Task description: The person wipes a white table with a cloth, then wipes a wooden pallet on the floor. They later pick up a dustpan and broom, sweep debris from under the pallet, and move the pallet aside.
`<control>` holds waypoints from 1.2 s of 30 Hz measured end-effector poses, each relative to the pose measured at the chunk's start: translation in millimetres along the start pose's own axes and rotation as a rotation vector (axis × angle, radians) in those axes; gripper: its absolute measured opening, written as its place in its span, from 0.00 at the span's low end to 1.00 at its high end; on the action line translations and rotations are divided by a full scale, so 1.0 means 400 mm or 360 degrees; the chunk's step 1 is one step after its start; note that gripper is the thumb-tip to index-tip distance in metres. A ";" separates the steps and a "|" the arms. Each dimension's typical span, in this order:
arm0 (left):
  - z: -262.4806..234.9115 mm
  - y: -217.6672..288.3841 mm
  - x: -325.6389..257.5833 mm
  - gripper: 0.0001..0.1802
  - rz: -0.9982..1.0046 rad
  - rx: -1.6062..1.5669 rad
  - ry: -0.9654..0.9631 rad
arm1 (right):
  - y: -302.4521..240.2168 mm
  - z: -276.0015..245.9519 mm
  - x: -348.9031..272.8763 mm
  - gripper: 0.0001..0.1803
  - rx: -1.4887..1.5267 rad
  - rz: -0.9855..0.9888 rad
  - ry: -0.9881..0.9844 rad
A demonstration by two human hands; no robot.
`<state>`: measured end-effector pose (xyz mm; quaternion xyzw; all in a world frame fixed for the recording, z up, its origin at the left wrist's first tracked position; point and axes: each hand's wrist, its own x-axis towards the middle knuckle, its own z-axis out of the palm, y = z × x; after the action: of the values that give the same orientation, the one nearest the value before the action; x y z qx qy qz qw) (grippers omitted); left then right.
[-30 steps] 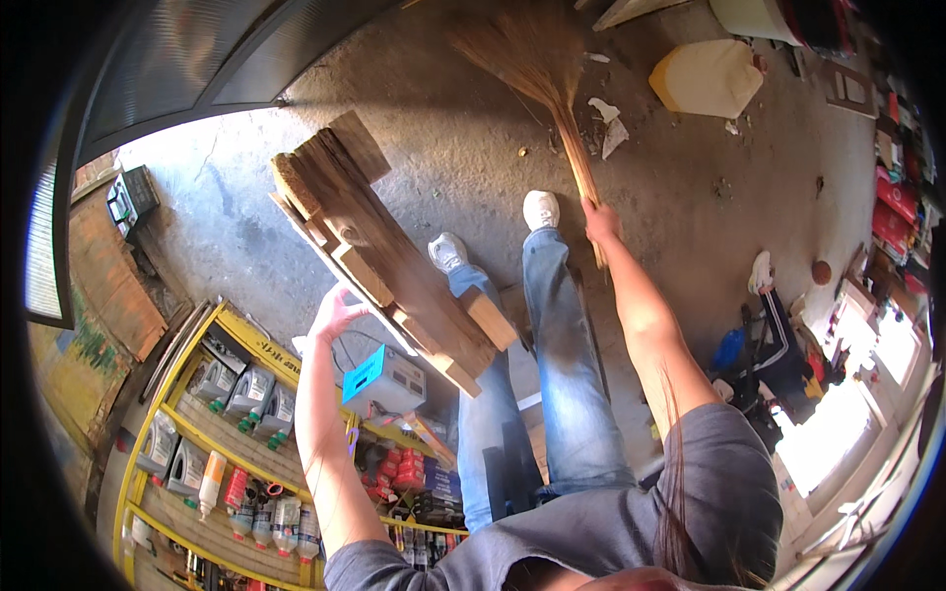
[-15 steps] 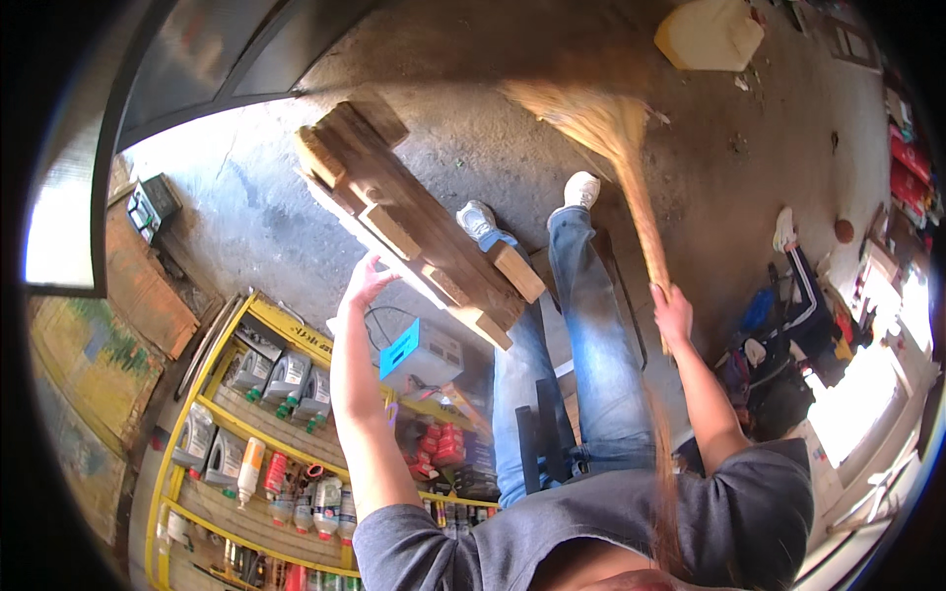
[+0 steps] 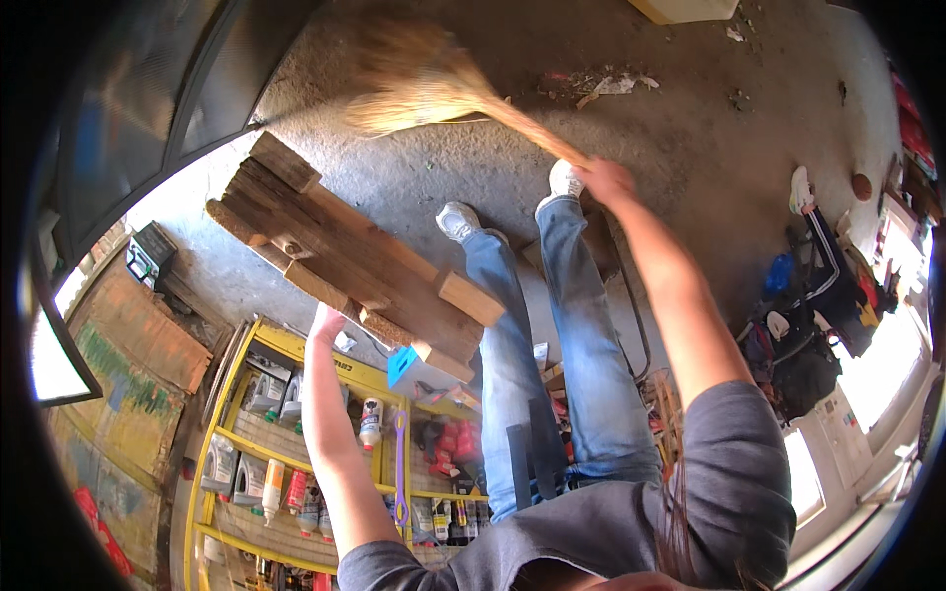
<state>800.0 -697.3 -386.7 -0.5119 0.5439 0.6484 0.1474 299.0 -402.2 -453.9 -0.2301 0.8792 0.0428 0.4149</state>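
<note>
My right hand [image 3: 607, 182] is closed round the handle of a straw broom [image 3: 532, 126], out ahead of me past my right shoe. The broom's bristles reach to the far left over the concrete floor, smeared by motion. On my left, a bulky wooden bench-like piece [image 3: 345, 264] made of planks and blocks is held tilted. My left hand [image 3: 329, 321] grips its near left edge; the wood hides most of the fingers.
Scraps of litter [image 3: 613, 85] lie on the floor beyond the broom. A yellow shelf rack [image 3: 202, 492] with bottles stands at lower left. A dark-framed panel [image 3: 187, 89] is at far left, and another person's leg [image 3: 820, 241] shows at right.
The broom has swept from right to left, with my right arm stretching forward. The wooden piece and my left hand have shifted left in view. The view has turned somewhat.
</note>
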 end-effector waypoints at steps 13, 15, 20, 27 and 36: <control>0.065 0.069 0.101 0.29 -0.0060 0.0339 -0.0103 | 0.714 -0.311 -0.577 0.32 -0.0565 0.0890 0.0137; 0.075 0.065 0.117 0.28 0.0040 0.0290 -0.0130 | 0.697 -0.322 -0.660 0.31 -0.0596 0.0847 0.0176; 0.079 0.061 0.112 0.25 -0.0030 0.0344 -0.0101 | 0.536 -0.302 -0.782 0.27 -0.0345 0.0675 0.0190; 0.026 0.103 0.007 0.24 -0.0218 0.0003 -0.0047 | 0.182 -0.103 -0.494 0.25 -0.0209 0.0038 -0.0200; -0.037 0.129 -0.106 0.25 -0.0274 -0.0136 0.0038 | -0.107 0.122 -0.068 0.27 -0.0430 -0.0305 -0.0165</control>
<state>787.4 -713.2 -321.4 -0.5701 0.4716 0.6498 0.1742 367.2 -417.3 -460.3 -0.3641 0.8170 0.1325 0.4272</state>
